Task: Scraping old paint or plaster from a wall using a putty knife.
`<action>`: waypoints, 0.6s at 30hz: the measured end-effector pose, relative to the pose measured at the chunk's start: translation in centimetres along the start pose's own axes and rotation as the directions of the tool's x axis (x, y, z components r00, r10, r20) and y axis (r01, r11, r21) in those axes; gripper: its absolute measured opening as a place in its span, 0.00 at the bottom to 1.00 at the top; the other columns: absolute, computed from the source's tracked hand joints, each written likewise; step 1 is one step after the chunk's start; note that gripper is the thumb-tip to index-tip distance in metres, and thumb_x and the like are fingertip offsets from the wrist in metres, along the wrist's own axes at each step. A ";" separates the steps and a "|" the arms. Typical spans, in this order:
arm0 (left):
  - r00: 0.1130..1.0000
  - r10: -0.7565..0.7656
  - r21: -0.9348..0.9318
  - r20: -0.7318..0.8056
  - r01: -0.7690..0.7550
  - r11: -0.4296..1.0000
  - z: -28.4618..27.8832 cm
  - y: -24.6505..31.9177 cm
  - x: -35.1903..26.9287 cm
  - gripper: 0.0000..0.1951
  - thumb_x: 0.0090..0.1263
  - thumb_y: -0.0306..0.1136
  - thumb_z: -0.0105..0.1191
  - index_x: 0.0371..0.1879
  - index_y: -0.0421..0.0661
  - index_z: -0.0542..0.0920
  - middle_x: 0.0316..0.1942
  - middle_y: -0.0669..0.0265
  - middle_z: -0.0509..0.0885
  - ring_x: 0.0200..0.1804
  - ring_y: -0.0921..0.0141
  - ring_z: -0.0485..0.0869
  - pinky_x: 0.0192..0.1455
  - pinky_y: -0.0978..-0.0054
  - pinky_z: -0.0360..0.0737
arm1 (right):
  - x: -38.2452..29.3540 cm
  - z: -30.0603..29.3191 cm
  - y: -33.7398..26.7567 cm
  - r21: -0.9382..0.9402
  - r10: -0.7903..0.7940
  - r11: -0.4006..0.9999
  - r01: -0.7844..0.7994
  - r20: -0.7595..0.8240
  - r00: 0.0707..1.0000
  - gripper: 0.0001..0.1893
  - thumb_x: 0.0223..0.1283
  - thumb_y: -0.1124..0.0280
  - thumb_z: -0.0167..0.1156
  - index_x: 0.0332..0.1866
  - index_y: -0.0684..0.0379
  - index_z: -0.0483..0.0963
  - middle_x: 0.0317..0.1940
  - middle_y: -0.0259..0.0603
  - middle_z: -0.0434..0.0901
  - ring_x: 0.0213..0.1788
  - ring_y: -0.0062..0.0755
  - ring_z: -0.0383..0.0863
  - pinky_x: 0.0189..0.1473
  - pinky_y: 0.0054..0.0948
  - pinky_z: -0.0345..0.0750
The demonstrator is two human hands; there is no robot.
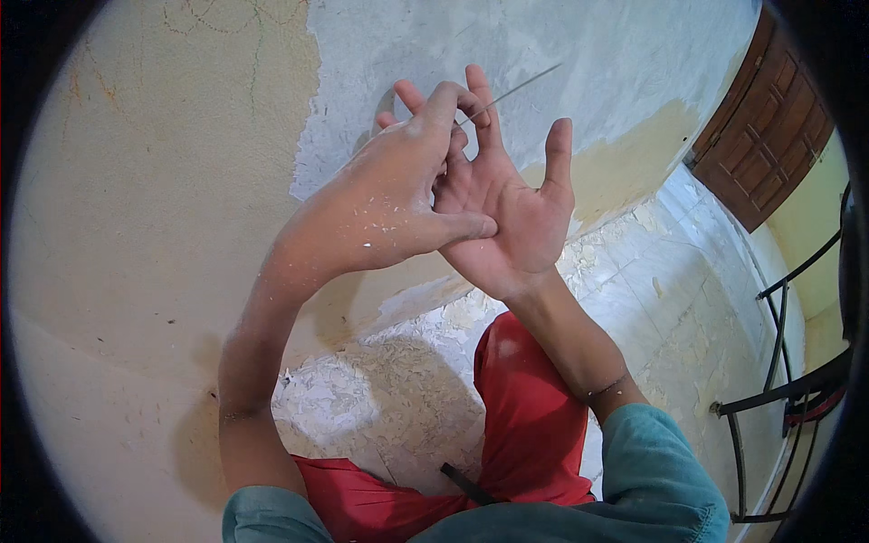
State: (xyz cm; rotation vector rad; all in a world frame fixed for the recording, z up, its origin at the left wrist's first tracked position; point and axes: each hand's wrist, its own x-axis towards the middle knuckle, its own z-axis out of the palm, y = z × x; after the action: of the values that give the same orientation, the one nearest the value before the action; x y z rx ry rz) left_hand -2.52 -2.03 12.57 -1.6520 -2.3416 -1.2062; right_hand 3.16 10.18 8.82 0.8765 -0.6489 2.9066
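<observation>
My left hand (380, 203), its back speckled with pale flakes, reaches over from the left. Its thumb tip rests on the palm of my right hand (512, 203). A thin, straight grey strip (523, 87), perhaps a blade seen edge-on, sticks out up and right from the bent fingers of my left hand; its lower end is hidden among the fingers. My right hand is palm up, thumb and fingers spread, some of them partly hidden behind my left hand. Both hands are raised before a wall (577, 47) with a scraped grey-white area beside a cream coating (176, 203).
Peeled paint flakes (333, 394) litter the tiled floor (679, 292) along the wall's foot. A brown panelled wooden door (764, 129) stands at the upper right. Black curved metal bars (781, 400) stand at the right edge. My knee in red cloth (529, 407) is below my hands.
</observation>
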 end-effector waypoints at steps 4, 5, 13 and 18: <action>1.000 0.014 0.044 0.007 -0.015 0.999 0.0 -0.2 0.4 0.44 0.48 0.37 0.73 0.63 0.43 0.59 0.37 0.69 0.66 0.36 0.74 0.69 0.39 0.79 0.71 | 0.0 -0.3 -0.1 0.007 -0.006 1.000 0.006 -0.015 1.000 0.40 0.61 0.28 0.29 0.73 0.40 0.51 0.75 0.50 0.45 0.75 0.51 0.48 0.74 0.49 0.49; 0.998 0.004 -0.057 0.065 0.000 0.998 -0.5 -0.3 0.5 0.43 0.48 0.36 0.73 0.62 0.43 0.60 0.37 0.70 0.65 0.35 0.75 0.68 0.39 0.79 0.70 | -0.1 -0.3 -0.2 0.010 -0.002 1.000 0.003 -0.040 0.999 0.40 0.61 0.28 0.30 0.73 0.41 0.52 0.74 0.49 0.46 0.73 0.49 0.52 0.74 0.46 0.51; 0.979 -0.047 -0.286 0.197 0.104 0.953 -1.0 -0.3 1.1 0.43 0.45 0.35 0.66 0.64 0.42 0.60 0.39 0.66 0.64 0.45 0.69 0.71 0.58 0.74 0.71 | -0.2 -2.0 -0.9 0.168 0.061 0.981 -0.094 0.191 0.980 0.38 0.62 0.31 0.34 0.72 0.43 0.55 0.71 0.48 0.54 0.62 0.35 0.63 0.65 0.32 0.60; 0.981 -0.059 -0.237 0.187 0.104 0.966 -1.0 0.1 0.9 0.44 0.46 0.34 0.66 0.65 0.40 0.58 0.41 0.64 0.64 0.47 0.68 0.71 0.64 0.71 0.70 | -0.4 0.3 -0.4 0.108 0.029 0.994 -0.020 -0.082 0.996 0.38 0.62 0.31 0.35 0.72 0.43 0.55 0.72 0.48 0.54 0.58 0.34 0.64 0.64 0.32 0.62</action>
State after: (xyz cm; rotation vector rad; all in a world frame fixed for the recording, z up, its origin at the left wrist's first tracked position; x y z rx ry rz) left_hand -3.21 -1.95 13.71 -1.8236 -2.4725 -1.4771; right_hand 3.65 10.43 8.96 0.7562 -0.5055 3.0053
